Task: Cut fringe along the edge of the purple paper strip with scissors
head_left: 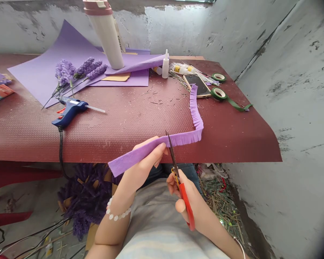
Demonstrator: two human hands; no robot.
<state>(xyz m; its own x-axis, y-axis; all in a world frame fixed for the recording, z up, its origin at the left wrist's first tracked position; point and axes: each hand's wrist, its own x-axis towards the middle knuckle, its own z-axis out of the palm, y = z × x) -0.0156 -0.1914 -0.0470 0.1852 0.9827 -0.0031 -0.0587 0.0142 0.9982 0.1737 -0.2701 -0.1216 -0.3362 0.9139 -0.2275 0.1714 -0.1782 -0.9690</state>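
Observation:
My left hand (144,163) pinches a long purple foam strip (156,145) just in front of the table's near edge. The strip's right part is cut into a fringe and curls back onto the table toward a phone (197,85). Red-handled scissors (181,187) sit in my right hand (189,201), fingers closed around the handles. The blades point up and meet the strip right beside my left fingertips.
On the dark red table (124,118) lie a blue glue gun (68,111), purple foam sheets (43,68), lavender-like flower stems (75,72), a white tumbler (108,36), a glue bottle (165,64) and green tape rolls (218,93). A grey wall stands close on the right. Purple flowers are piled below the table.

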